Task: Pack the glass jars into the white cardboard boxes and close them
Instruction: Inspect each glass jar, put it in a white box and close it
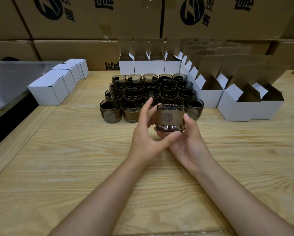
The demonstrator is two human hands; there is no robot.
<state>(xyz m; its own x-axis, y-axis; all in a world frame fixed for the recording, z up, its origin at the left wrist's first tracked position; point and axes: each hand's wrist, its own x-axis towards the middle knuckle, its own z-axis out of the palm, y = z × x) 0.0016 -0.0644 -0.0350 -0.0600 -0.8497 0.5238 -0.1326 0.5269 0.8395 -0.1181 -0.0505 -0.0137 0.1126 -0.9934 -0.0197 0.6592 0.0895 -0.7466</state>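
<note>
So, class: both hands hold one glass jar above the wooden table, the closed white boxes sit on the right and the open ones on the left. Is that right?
Not quite. The head view shows the closed white boxes on the left and the open ones on the right. The rest stands: the left hand and right hand hold one glass jar above the wooden table.

The held jar hides the right hand's fingertips and one jar behind.
</note>
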